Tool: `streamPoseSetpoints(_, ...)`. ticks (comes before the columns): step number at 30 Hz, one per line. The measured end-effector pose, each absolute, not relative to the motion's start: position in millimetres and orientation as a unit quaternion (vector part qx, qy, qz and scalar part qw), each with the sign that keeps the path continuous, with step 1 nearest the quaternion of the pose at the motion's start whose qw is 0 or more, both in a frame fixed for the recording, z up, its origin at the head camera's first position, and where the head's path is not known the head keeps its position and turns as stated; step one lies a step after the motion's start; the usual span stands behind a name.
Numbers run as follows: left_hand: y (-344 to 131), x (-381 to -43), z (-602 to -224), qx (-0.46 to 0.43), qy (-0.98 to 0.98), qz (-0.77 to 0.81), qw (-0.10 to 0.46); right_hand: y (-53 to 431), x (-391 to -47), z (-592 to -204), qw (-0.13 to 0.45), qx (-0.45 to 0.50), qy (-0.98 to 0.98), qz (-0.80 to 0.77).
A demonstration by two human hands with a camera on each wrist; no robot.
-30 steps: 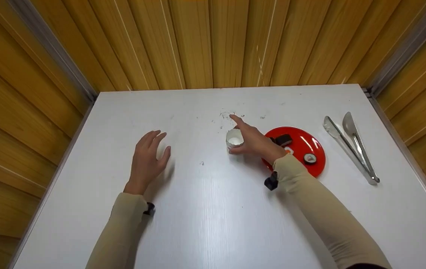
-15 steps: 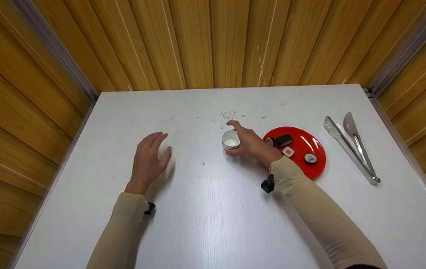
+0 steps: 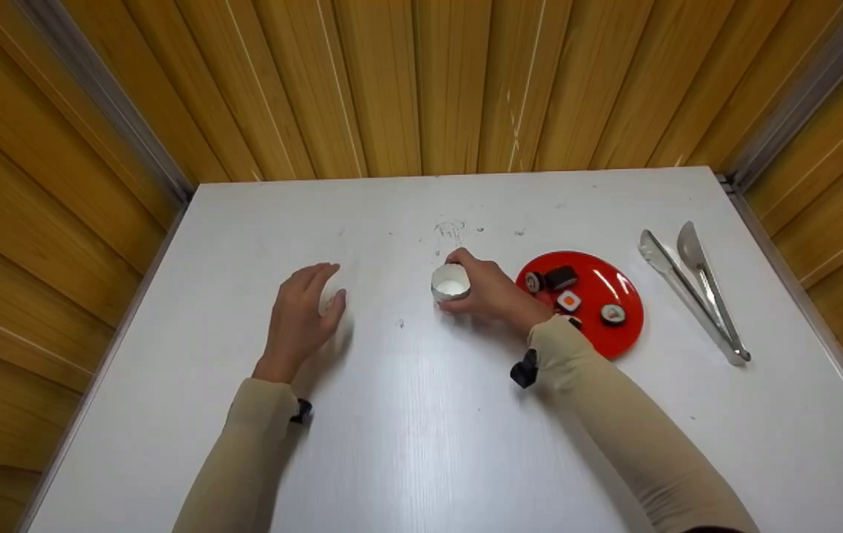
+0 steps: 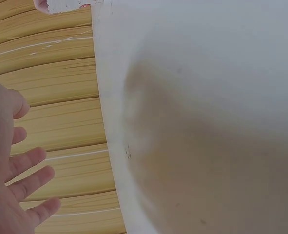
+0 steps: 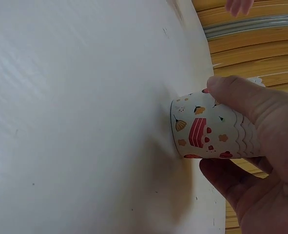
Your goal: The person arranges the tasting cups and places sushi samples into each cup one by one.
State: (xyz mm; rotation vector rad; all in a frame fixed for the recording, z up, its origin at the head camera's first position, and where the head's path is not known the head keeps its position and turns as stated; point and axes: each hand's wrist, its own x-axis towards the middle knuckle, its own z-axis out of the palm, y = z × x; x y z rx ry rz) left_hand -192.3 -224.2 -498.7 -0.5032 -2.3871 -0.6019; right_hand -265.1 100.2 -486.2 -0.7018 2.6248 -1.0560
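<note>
Between thumb and fingers my right hand [image 3: 486, 289] grips a small paper baking cup [image 3: 450, 284], its scalloped rim facing up. In the right wrist view the cup [image 5: 202, 127] shows a printed pattern of cake slices and flowers, with its base close over the white tabletop. My left hand [image 3: 301, 314] hovers over the left of the table, fingers loosely bent and apart, holding nothing. In the left wrist view the fingers [image 4: 30, 161] are spread. Right of the cup lies a red plate [image 3: 617, 285] bearing several sushi pieces, such as a roll [image 3: 613, 314]; my right wrist overlaps its near-left edge.
Metal tongs [image 3: 710, 292] lie on the white table [image 3: 406, 444], right of the plate, one end flattened like a spatula. Wood-look panels [image 3: 391, 89] wall in the back and both sides. Dark scuff marks show on the tabletop beyond the cup.
My right hand has carried the cup a little to the left, uncovering more sushi on the plate, and its raised index finger has come down to the cup. My left hand has shifted slightly right.
</note>
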Motion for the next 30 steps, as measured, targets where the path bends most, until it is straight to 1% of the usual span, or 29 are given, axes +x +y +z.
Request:
streamPoseSetpoints(14, -200, -197, -492, -0.215, -0.905, -0.224, 0.289, 97, -260, -491, 0.121, -0.222, 0.889, -0.382)
streamPoseSetpoints(17, -189, -199, -487, -0.219, -0.909, -0.231, 0.268, 97, -259, -492, 0.12, -0.221, 0.889, -0.383)
streamPoseSetpoints(22, -167, -202, -477, -0.224, -0.922, -0.238, 0.207, 98, -259, -493, 0.11, -0.226, 0.887, -0.387)
streamPoseSetpoints(25, -155, -203, -471, -0.247, -0.924, -0.234, 0.177, 97, -259, -494, 0.102, -0.232, 0.886, -0.389)
streamPoseSetpoints(30, -137, -203, -466, -0.297, -0.912, -0.233, 0.159, 96, -258, -494, 0.099, -0.236, 0.888, -0.382)
